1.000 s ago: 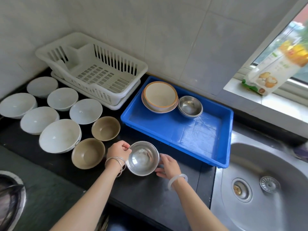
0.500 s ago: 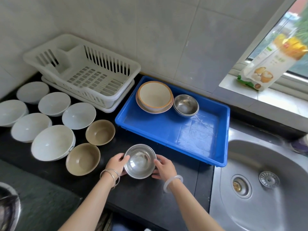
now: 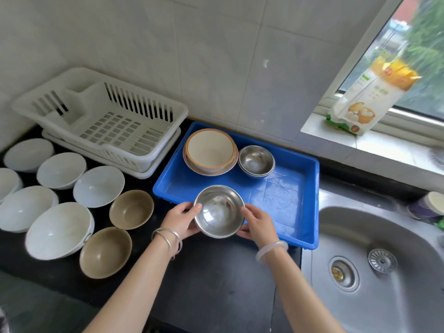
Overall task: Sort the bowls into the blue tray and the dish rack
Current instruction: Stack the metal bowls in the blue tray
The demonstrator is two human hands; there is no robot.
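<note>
A steel bowl (image 3: 219,211) hangs above the near edge of the blue tray (image 3: 286,203), held between my left hand (image 3: 182,218) and my right hand (image 3: 258,222). Inside the tray at the back stand stacked cream bowls with orange rims (image 3: 210,151) and stacked steel bowls (image 3: 256,161). The white dish rack (image 3: 105,121) to the left holds no bowls. On the black counter lie several white bowls (image 3: 98,186) and two brown bowls (image 3: 131,209), (image 3: 105,252).
A steel sink (image 3: 384,265) lies to the right of the tray. A food packet (image 3: 370,97) leans on the windowsill. A tiled wall rises behind the rack and tray. Something dark with a white lid (image 3: 430,205) sits at the sink's far right.
Both hands have lifted the steel bowl off the counter and carried it forward, over the tray's near edge. The camera view has shifted slightly.
</note>
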